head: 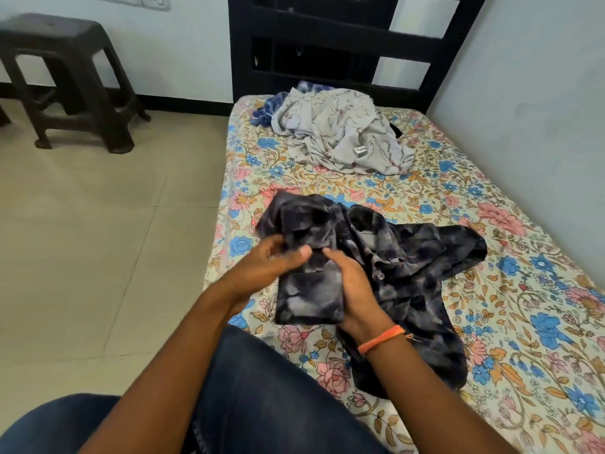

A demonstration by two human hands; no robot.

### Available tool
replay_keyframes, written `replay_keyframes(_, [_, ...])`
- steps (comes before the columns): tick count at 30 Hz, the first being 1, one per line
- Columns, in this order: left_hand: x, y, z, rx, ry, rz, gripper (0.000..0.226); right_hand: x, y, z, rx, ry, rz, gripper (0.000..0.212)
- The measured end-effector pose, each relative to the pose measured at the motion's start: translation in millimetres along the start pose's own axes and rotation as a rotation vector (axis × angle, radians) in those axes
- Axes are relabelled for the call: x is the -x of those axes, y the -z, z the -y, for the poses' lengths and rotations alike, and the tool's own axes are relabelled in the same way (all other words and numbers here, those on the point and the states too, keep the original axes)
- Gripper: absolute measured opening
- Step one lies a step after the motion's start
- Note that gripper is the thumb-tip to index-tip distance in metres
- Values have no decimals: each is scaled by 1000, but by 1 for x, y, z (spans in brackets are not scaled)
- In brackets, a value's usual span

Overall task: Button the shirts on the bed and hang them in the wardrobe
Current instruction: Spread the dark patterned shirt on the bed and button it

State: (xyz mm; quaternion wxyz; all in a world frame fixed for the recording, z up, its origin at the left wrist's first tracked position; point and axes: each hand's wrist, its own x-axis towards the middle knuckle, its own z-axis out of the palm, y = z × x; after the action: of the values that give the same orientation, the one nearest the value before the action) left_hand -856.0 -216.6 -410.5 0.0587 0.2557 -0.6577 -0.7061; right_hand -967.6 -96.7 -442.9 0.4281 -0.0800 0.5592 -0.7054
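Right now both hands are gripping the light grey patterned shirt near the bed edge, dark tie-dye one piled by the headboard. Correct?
Not quite: the shirts are swapped. In the head view the left hand and right hand grip the dark tie-dye shirt near the bed edge, and the light grey patterned shirt is the one piled by the headboard.

The shirt [386,276] is dark with grey blotches. The bedsheet [510,322] is cream with blue, pink and orange flowers. The far shirt [343,136] looks pale grey, maybe streaky.
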Motion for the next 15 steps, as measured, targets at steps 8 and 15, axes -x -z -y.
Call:
replay_keyframes(8, [-3, -43, 32, 149, 148, -51, 17, 11, 34, 19, -93, -72, -31, 39])
replay_keyframes(15, [2, -44, 32, 182, 82, -129, 19, 42, 44, 10, 240, 36, -40, 27])
